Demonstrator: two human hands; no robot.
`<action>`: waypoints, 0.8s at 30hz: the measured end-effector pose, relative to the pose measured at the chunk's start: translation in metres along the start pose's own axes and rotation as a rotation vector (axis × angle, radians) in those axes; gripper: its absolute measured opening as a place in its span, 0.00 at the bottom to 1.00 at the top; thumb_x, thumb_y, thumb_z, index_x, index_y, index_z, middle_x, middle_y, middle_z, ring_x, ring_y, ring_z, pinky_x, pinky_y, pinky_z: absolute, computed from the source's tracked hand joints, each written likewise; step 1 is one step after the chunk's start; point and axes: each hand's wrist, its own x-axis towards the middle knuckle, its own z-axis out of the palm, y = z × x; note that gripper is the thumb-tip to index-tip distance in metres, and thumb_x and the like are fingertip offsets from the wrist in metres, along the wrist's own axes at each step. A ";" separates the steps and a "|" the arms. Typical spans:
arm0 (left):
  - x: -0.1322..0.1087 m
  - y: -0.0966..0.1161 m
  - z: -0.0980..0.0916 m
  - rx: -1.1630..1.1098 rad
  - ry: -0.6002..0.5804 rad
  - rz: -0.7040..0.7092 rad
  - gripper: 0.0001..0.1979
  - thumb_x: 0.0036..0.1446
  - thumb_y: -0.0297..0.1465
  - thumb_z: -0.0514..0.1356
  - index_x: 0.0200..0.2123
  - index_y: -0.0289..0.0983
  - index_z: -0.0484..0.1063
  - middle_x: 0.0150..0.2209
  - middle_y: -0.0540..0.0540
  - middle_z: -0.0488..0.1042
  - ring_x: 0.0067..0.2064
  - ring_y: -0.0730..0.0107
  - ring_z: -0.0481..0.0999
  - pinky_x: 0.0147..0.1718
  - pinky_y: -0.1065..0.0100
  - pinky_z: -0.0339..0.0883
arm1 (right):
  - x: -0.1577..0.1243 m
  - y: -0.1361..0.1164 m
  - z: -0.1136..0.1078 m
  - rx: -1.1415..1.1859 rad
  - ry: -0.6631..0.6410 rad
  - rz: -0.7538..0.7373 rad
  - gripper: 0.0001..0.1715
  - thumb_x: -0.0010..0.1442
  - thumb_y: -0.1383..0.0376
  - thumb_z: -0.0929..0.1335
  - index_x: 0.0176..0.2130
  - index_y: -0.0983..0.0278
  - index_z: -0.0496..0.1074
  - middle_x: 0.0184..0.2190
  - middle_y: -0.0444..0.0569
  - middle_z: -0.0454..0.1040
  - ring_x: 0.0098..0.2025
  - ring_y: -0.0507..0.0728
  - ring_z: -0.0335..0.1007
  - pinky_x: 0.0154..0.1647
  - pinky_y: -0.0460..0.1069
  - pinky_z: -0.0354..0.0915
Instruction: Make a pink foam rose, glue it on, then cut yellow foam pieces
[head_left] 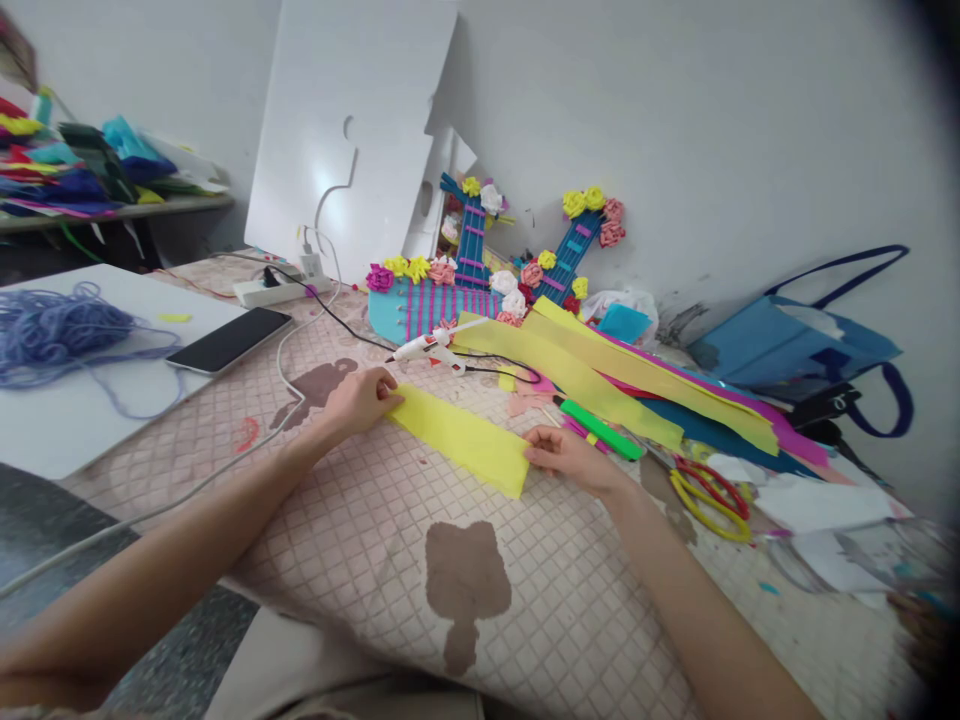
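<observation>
The tabletop (360, 560) was covered with a pale pink quilted cloth that had brown bear-shaped patches on it. Behind it stood a plain white wall (712, 120), and a large white board (352, 120) with a cut-out shape leaned against this wall. At the far left, a shelf (112, 210) carried piles of coloured sheets.

The yellow strip (461, 438) lay flat on the cloth, in the middle, between the two hands. Its long axis ran diagonally: the left end pointed away from the person, toward the glue gun (431, 347), and the right end came nearer to the person. The left hand (361, 400) had its fingers bent and closed on the far left end of the strip. The right hand (571, 458) pinched the near right end with curled fingers, just beside a green pen (600, 428).

Behind the strip was a heap of long yellow, pink and blue strips (600, 370), and two guitar-shaped crafts (442, 290) with paper flowers stood near the wall. Scissors (712, 490) with yellow and red handles lay at the right, and further right a blue bag (787, 345). At the left, a dark phone (229, 340) and a bundle of blue yarn (52, 330) rested on a white sheet, well apart from the hands
</observation>
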 end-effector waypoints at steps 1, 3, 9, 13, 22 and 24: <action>0.000 0.000 0.000 0.010 0.002 -0.002 0.12 0.47 0.38 0.58 0.35 0.40 0.71 0.32 0.49 0.75 0.35 0.66 0.73 0.29 0.70 0.60 | 0.000 0.001 0.001 -0.008 0.010 -0.004 0.24 0.46 0.48 0.71 0.30 0.65 0.65 0.22 0.39 0.61 0.21 0.47 0.53 0.20 0.44 0.49; 0.001 0.001 -0.001 0.041 0.007 -0.012 0.12 0.48 0.37 0.58 0.36 0.40 0.70 0.32 0.48 0.75 0.35 0.66 0.73 0.28 0.70 0.59 | 0.001 0.001 0.004 -0.047 0.048 -0.010 0.23 0.47 0.48 0.70 0.29 0.64 0.65 0.21 0.38 0.60 0.20 0.47 0.52 0.20 0.45 0.48; 0.001 0.004 -0.003 0.093 0.006 0.003 0.13 0.49 0.37 0.58 0.38 0.39 0.69 0.33 0.48 0.75 0.35 0.65 0.72 0.27 0.69 0.57 | 0.004 0.003 0.014 -0.325 0.196 -0.085 0.16 0.51 0.54 0.69 0.26 0.63 0.63 0.22 0.41 0.61 0.24 0.50 0.57 0.21 0.45 0.53; 0.001 0.002 -0.002 0.091 0.004 0.019 0.13 0.49 0.37 0.58 0.38 0.39 0.69 0.33 0.47 0.75 0.35 0.65 0.72 0.27 0.70 0.57 | 0.004 0.003 0.017 -0.358 0.231 -0.049 0.16 0.52 0.54 0.68 0.26 0.62 0.61 0.22 0.41 0.63 0.22 0.50 0.60 0.19 0.45 0.56; 0.001 0.001 -0.001 0.123 0.003 0.005 0.13 0.49 0.38 0.57 0.38 0.40 0.70 0.35 0.47 0.75 0.36 0.65 0.73 0.26 0.70 0.57 | -0.003 -0.007 0.025 -0.083 0.166 0.124 0.18 0.52 0.55 0.68 0.36 0.60 0.57 0.21 0.39 0.69 0.18 0.50 0.67 0.13 0.42 0.58; 0.001 0.001 0.000 0.118 0.002 0.008 0.13 0.49 0.38 0.57 0.38 0.40 0.70 0.35 0.47 0.75 0.36 0.65 0.73 0.26 0.70 0.57 | -0.004 -0.008 0.029 -0.059 0.195 0.128 0.21 0.51 0.57 0.69 0.40 0.60 0.56 0.20 0.37 0.68 0.18 0.49 0.67 0.13 0.42 0.58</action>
